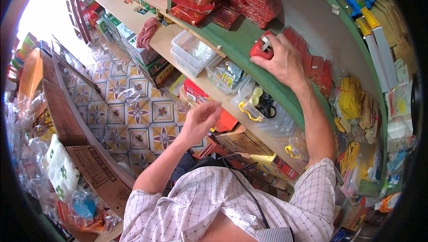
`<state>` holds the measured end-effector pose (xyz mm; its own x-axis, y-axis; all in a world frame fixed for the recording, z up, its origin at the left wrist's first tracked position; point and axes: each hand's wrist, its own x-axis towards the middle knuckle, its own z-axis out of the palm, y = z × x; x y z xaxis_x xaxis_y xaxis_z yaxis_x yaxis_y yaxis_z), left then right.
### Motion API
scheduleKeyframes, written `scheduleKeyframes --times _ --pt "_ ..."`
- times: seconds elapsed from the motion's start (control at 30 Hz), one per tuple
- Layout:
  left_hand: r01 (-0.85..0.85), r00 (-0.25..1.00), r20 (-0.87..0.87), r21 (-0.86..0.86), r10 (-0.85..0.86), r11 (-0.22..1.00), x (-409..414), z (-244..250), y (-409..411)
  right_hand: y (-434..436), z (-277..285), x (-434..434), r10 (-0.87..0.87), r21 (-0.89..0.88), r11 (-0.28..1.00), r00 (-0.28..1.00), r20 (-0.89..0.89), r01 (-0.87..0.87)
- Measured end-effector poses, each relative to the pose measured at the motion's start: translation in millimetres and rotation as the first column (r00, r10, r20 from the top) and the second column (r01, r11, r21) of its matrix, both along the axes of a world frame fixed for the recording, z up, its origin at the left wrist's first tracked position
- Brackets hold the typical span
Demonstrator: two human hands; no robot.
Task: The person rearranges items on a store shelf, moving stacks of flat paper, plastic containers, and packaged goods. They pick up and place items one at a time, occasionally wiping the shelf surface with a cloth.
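My right hand (pixel 282 58) grips a small red object (pixel 262 48) with a white part on top, over the green shelf (pixel 234 39); its exact kind is unclear. Red plastic-wrapped packets (pixel 302 48) lie just beyond that hand. My left hand (pixel 202 120) hangs in front of the lower wooden shelf, somewhat blurred, its fingers curled loosely. No object shows in it. Between the two hands, clear plastic tubs line the lower shelf: one with small packets (pixel 227 74) and one with black and pale green rolls of tape (pixel 255 96).
Cardboard boxes (pixel 242 141) stand under the lower shelf. A pinkish cloth (pixel 147 33) lies over the shelf's far part. Bundles of yellow packets (pixel 349 98) sit at the right. Across the patterned tile floor (pixel 137 111) are open cartons (pixel 95 171) and plastic-wrapped goods.
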<state>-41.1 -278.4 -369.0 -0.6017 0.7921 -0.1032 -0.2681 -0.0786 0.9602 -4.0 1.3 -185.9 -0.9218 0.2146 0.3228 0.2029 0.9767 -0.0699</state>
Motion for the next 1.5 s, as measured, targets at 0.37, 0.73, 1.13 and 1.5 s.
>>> scheduleKeyframes --times 0.37,0.73,1.13,1.5 --pt "-0.415 0.425 -0.820 0.199 0.383 0.888 -13.0 92.8 112.6 -3.1 -21.6 27.4 0.056 -0.332 0.932 0.961 -0.270 -0.148" --pt "-0.520 0.413 -0.794 0.197 0.447 0.831 -22.2 95.8 135.6 -7.9 -12.9 50.5 -0.141 -0.590 0.803 0.934 -0.327 -0.086" --pt "-0.550 0.402 -0.743 0.272 0.535 0.790 15.9 60.0 20.9 -84.8 -31.6 70.3 -0.114 -0.976 -0.020 0.970 -0.215 -0.219" --pt "-0.734 0.203 -0.778 0.281 0.595 0.618 72.1 21.2 -83.5 -158.9 -105.7 87.1 0.268 -0.863 0.118 0.853 -0.448 -0.491"
